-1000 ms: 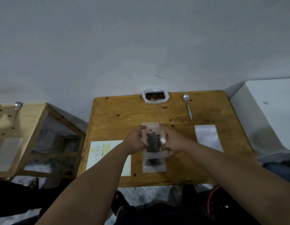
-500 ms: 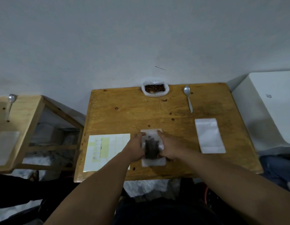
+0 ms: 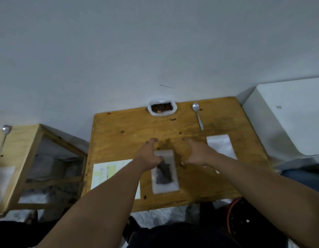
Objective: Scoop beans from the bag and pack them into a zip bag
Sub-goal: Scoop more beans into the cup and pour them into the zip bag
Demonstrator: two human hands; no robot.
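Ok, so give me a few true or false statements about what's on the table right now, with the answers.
1. The filled zip bag lies flat on the table. True.
2. The right hand holds the spoon. False: the spoon lies near the table's far edge, apart from both hands.
3. The open bag of beans sits at the far edge, by the wall. True.
4. The empty zip bag lies left of the filled one. False: it lies to the right; a paper sheet is on the left.
5. The left hand and the right hand both have their fingers spread, with no grip on anything. True.
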